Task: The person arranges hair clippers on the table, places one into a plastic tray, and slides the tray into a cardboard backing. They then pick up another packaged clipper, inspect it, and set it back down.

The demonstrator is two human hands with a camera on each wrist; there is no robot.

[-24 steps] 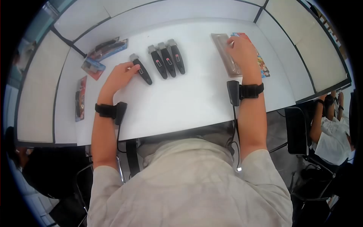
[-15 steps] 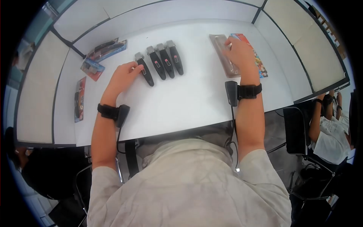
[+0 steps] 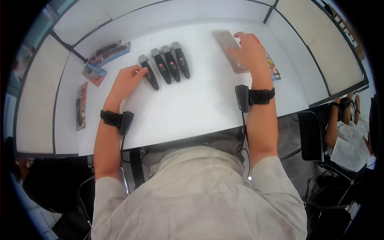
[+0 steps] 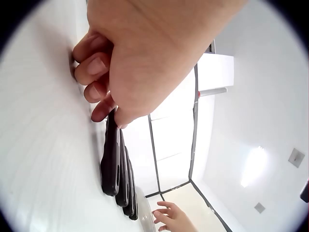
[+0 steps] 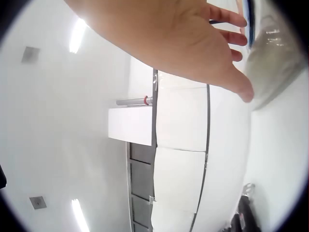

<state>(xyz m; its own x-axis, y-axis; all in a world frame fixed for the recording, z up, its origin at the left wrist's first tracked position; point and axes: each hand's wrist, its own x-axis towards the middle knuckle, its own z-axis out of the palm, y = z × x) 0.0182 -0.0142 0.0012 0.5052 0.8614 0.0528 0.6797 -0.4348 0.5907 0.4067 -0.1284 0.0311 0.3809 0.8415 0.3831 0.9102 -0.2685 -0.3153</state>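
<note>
My left hand pinches the leftmost black-handled tool between thumb and fingers. The tool has a grey metal head and lies on the white table; in the left wrist view its dark handle runs out from under the fingertips. Three matching tools lie side by side just to its right. On the right, my right hand has its fingers spread above a clear plastic blister shell, with the thumb overlapping the shell. A colourful printed card is partly hidden behind that hand.
Packaged tools on red and blue cards lie at the back left. Another packaged tool is near the left wall. White panels enclose the table at the back and sides; its front edge faces my body.
My right hand's fingers have spread from a curled pose. The clear shell has slid a little left and away from me. My left hand stays at the leftmost tool.
</note>
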